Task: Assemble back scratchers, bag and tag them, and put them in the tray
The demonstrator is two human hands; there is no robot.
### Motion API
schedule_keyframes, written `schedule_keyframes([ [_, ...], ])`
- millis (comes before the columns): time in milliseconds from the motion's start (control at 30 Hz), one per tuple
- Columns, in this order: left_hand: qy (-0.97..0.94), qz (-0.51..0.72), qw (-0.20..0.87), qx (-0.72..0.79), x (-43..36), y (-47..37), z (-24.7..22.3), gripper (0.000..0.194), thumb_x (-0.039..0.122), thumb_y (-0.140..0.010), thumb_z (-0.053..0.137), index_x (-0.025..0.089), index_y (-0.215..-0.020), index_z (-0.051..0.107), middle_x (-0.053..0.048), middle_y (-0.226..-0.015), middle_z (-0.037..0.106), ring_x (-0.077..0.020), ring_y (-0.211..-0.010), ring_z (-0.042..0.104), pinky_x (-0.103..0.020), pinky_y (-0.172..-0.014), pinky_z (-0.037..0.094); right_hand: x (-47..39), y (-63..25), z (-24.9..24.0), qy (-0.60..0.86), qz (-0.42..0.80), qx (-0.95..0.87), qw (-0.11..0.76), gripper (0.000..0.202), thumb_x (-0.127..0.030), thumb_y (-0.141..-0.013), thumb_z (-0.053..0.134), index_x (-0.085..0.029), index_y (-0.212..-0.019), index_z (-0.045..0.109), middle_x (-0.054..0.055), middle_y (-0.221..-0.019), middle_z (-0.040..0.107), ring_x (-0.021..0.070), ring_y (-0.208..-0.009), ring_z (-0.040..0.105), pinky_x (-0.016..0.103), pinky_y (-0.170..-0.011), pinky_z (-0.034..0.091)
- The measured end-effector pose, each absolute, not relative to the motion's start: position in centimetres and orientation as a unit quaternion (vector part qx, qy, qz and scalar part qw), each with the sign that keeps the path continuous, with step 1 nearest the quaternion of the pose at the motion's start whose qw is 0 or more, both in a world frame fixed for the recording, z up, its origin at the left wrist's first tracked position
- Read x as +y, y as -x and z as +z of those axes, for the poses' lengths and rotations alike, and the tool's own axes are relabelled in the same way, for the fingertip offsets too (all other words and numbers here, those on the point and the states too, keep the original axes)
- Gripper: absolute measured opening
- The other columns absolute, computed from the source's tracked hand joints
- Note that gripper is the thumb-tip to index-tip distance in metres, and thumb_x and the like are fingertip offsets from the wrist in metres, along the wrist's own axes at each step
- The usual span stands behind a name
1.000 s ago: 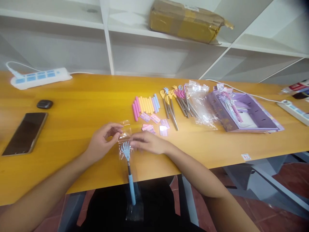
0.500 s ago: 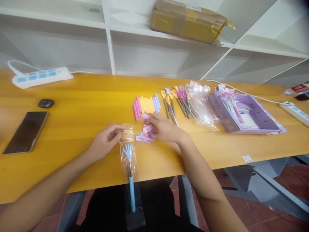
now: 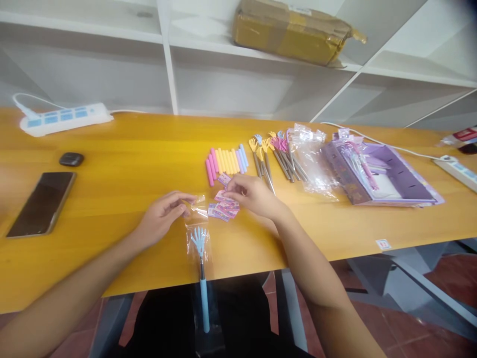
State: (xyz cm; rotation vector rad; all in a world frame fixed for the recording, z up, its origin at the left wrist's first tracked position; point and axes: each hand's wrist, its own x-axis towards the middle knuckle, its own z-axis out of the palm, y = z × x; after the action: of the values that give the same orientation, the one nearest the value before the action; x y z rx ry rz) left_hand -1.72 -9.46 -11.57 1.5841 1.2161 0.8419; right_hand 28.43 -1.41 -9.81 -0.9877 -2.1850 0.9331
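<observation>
My left hand (image 3: pixel 162 216) pinches the upper edge of a clear plastic bag (image 3: pixel 197 215). Inside the bag lies a back scratcher (image 3: pixel 204 298) with a light blue claw and handle; its lower end hangs past the table's edge over my lap. My right hand (image 3: pixel 255 195) has its fingers bent together at a small loose pile of pink and purple printed cards (image 3: pixel 223 209). Whether a card is between those fingertips is hidden. Just behind the pile, pink, yellow, purple and blue handle sleeves (image 3: pixel 226 161) lie in a row.
Metal back scratchers (image 3: pixel 285 161) with coloured claws lie beyond my right hand, beside empty clear bags (image 3: pixel 311 159). Farther right stands an open purple box (image 3: pixel 398 174) with packed items. A phone (image 3: pixel 42 204), black case (image 3: pixel 71 159) and power strip (image 3: pixel 67 119) are at left.
My right hand has risen slightly from the cards, which now lie more spread out. The bag and scratcher have shifted a little toward me. My left hand stays at the bag's top.
</observation>
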Motion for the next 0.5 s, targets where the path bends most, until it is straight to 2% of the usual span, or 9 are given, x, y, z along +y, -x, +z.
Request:
schedule_keyframes([
  [133, -0.604, 0.363, 0.538, 0.462, -9.5, 1.9, -11.7, 0.033, 0.042, -0.104, 0.06, 0.025, -0.127, 0.075, -0.008, -0.124, 0.078, -0.0258, -0.106, 0.074, -0.042, -0.102, 0.054, -2.4, -27.1, -10.2, 0.35, 0.498, -0.708, 0.359, 0.028, -0.046, -0.097, 0.074, -0.021, -0.097, 0.061, -0.001, -0.079, 0.065, 0.0104, -0.062, 0.058, 0.026, -0.058, 0.047],
  [233, -0.556, 0.4, 0.606, 0.405, -9.4, 1.9, -12.1, 0.034, 0.039, -0.102, 0.064, 0.023, -0.129, 0.076, -0.011, -0.133, 0.077, -0.0291, -0.113, 0.074, -0.046, -0.108, 0.053, -3.3, -25.9, -10.8, 0.322, 0.586, -0.647, 0.366, 0.032, -0.048, -0.098, 0.073, -0.023, -0.104, 0.054, -0.002, -0.076, 0.067, 0.0116, -0.063, 0.066, 0.027, -0.06, 0.054],
  [367, -0.491, 0.431, 0.674, 0.346, -9.2, 1.6, -12.2, 0.038, 0.04, -0.096, 0.069, 0.02, -0.126, 0.079, -0.016, -0.134, 0.077, -0.0325, -0.119, 0.073, -0.049, -0.109, 0.054, -4.0, -24.7, -11.8, 0.314, 0.615, -0.626, 0.36, 0.033, -0.047, -0.098, 0.073, -0.024, -0.102, 0.05, 0.001, -0.084, 0.074, 0.0116, -0.065, 0.068, 0.027, -0.058, 0.055],
  [500, -0.463, 0.433, 0.702, 0.325, -9.1, 1.5, -11.9, 0.04, 0.04, -0.095, 0.07, 0.019, -0.127, 0.08, -0.016, -0.137, 0.076, -0.0337, -0.126, 0.07, -0.049, -0.113, 0.052, -4.1, -24.4, -12.5, 0.314, 0.583, -0.65, 0.372, 0.029, -0.043, -0.098, 0.073, -0.022, -0.101, 0.053, 0.001, -0.084, 0.072, 0.0112, -0.066, 0.066, 0.026, -0.058, 0.053],
])
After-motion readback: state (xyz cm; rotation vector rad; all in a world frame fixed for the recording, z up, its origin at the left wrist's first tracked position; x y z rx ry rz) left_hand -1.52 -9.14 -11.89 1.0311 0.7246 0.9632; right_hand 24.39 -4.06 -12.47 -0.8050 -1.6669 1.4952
